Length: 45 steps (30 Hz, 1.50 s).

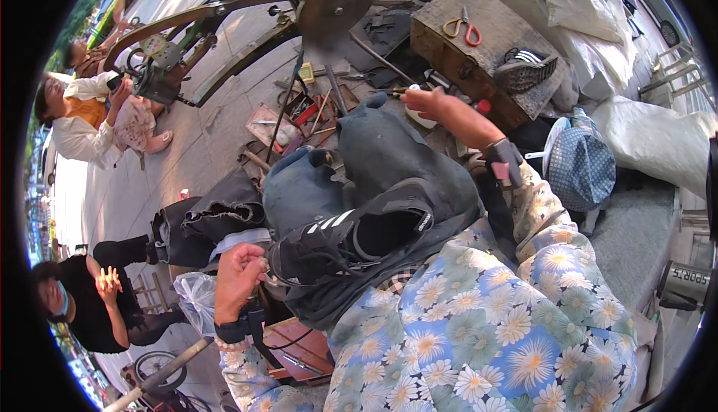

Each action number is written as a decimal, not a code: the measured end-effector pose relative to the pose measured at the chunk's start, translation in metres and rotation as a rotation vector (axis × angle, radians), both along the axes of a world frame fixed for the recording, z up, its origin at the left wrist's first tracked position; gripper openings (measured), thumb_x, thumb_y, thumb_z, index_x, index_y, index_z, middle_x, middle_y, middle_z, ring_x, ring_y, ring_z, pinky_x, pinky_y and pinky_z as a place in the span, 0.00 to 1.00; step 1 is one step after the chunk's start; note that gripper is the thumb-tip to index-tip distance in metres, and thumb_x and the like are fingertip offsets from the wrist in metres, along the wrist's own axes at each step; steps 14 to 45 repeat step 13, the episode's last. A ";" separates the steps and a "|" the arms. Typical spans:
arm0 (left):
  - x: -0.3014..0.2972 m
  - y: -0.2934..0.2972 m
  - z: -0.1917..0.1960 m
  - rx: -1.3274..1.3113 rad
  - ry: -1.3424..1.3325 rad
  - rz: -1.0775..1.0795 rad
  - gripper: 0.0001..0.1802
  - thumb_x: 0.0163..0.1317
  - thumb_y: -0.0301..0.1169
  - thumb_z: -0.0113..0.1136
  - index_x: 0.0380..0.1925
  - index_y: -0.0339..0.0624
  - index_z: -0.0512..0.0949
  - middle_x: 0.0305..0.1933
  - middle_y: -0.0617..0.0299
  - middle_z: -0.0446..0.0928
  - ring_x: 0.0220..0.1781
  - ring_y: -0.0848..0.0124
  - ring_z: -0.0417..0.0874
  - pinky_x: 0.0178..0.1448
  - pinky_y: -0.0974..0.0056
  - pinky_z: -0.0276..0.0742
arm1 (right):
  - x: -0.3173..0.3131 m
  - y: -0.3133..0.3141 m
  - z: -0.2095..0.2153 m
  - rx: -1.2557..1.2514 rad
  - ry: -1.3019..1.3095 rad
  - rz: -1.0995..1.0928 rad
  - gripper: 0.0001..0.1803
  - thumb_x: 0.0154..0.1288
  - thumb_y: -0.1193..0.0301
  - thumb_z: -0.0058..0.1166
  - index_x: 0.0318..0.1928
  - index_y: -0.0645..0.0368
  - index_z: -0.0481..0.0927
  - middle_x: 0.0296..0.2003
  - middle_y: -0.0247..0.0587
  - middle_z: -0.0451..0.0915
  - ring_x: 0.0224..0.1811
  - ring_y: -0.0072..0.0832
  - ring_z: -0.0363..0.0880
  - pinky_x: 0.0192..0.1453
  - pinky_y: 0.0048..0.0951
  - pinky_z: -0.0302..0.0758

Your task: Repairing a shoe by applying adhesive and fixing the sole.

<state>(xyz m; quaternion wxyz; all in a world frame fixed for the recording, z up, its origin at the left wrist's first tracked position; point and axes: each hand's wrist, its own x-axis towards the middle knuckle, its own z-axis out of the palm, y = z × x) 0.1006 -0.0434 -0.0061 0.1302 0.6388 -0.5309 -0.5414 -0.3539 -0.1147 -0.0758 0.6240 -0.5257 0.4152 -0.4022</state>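
Note:
A black sneaker point(336, 244) with white stripes lies across my lap on a dark cloth, its opening facing up. My left hand point(239, 281) is beside the sneaker's left end, thumb and fingers curled into a pinch; what they grip, if anything, is too small to name. My right hand point(441, 113) is raised over my right knee, away from the sneaker. Its fingers are pressed together and point left, and I cannot make out anything between them. A second striped sneaker point(526, 72) rests sole outward on a worn wooden box point(441, 19).
Scissors point(465, 27) lie on the box. A hand-cranked machine point(161, 60) with a large wheel point(334, 8) stands at upper left. Scattered tools point(299, 113) cover the ground ahead. A blue dotted hat point(582, 169) is at right. Two people sit at left.

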 end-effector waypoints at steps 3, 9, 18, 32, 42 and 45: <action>0.000 0.000 -0.006 0.005 0.065 0.011 0.07 0.56 0.22 0.57 0.35 0.33 0.75 0.24 0.65 0.76 0.22 0.79 0.76 0.27 0.75 0.70 | 0.038 -0.007 -0.036 -0.351 0.721 0.074 0.39 0.70 0.47 0.38 0.64 0.73 0.57 0.62 0.61 0.63 0.68 0.48 0.58 0.71 0.34 0.54; 0.008 0.003 -0.019 -0.001 0.085 -0.014 0.09 0.55 0.23 0.58 0.36 0.31 0.76 0.25 0.64 0.76 0.23 0.79 0.76 0.28 0.72 0.71 | 0.033 -0.031 -0.052 -0.098 0.484 0.336 0.55 0.59 0.33 0.43 0.68 0.71 0.50 0.66 0.63 0.56 0.72 0.47 0.51 0.73 0.36 0.50; 0.009 -0.002 -0.020 0.017 0.067 -0.045 0.10 0.55 0.23 0.59 0.37 0.31 0.76 0.26 0.62 0.78 0.26 0.76 0.79 0.30 0.72 0.74 | 0.014 -0.056 -0.046 0.186 0.634 0.587 0.58 0.57 0.30 0.42 0.71 0.64 0.45 0.71 0.54 0.50 0.74 0.48 0.44 0.75 0.35 0.43; 0.009 -0.002 -0.020 0.017 0.067 -0.045 0.10 0.55 0.23 0.59 0.37 0.31 0.76 0.26 0.62 0.78 0.26 0.76 0.79 0.30 0.72 0.74 | 0.014 -0.056 -0.046 0.186 0.634 0.587 0.58 0.57 0.30 0.42 0.71 0.64 0.45 0.71 0.54 0.50 0.74 0.48 0.44 0.75 0.35 0.43; 0.009 -0.002 -0.020 0.017 0.067 -0.045 0.10 0.55 0.23 0.59 0.37 0.31 0.76 0.26 0.62 0.78 0.26 0.76 0.79 0.30 0.72 0.74 | 0.014 -0.056 -0.046 0.186 0.634 0.587 0.58 0.57 0.30 0.42 0.71 0.64 0.45 0.71 0.54 0.50 0.74 0.48 0.44 0.75 0.35 0.43; 0.009 -0.002 -0.020 0.017 0.067 -0.045 0.10 0.55 0.23 0.59 0.37 0.31 0.76 0.26 0.62 0.78 0.26 0.76 0.79 0.30 0.72 0.74 | 0.014 -0.056 -0.046 0.186 0.634 0.587 0.58 0.57 0.30 0.42 0.71 0.64 0.45 0.71 0.54 0.50 0.74 0.48 0.44 0.75 0.35 0.43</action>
